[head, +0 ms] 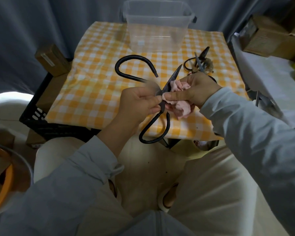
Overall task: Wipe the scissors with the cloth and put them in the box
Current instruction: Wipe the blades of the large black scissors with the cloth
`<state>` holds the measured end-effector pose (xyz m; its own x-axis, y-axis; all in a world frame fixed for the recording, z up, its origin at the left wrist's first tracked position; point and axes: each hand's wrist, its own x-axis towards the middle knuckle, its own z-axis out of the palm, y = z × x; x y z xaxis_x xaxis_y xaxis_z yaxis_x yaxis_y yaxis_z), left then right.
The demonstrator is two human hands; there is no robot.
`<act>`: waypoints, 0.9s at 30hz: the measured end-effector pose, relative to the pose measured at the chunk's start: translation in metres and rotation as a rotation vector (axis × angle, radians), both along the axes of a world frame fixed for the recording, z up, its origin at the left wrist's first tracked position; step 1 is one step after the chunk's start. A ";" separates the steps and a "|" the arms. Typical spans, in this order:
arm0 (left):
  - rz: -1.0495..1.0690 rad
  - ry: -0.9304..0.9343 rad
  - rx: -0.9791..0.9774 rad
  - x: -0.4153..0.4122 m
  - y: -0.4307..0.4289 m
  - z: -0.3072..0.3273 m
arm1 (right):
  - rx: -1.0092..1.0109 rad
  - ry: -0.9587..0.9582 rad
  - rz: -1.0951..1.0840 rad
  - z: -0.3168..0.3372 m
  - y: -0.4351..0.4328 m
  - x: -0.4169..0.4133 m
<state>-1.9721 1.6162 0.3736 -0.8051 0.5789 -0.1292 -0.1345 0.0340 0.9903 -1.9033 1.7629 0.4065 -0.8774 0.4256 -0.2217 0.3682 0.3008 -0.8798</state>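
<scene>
Checked table [95,92]: left hand [140,103] pinches scissors [173,75], right hand [197,89] grips cloth [184,110].

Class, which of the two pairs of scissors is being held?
The large black scissors, held by the left hand while the right hand presses the pink cloth on them; the smaller pair lies untouched.

Box [157,26] on table's [92,92] far edge; held scissors [173,76] before it; other scissors [198,63] right

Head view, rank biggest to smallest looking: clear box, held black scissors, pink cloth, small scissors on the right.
clear box, by area filled
held black scissors, nearer, longer span
pink cloth and small scissors: alike, cloth bunched in right hand, unranked
</scene>
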 end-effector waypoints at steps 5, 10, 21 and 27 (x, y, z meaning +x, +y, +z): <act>-0.008 -0.030 0.009 -0.001 0.001 0.000 | 0.152 -0.054 0.063 0.007 0.007 0.001; -0.023 -0.041 0.026 -0.003 0.002 0.002 | 0.226 -0.056 0.096 0.012 0.011 0.002; -0.044 -0.066 0.035 -0.007 0.002 0.004 | 0.350 -0.049 0.188 0.016 0.011 0.001; -0.057 -0.044 0.033 -0.008 -0.001 0.002 | 0.311 -0.058 0.166 0.013 0.014 0.005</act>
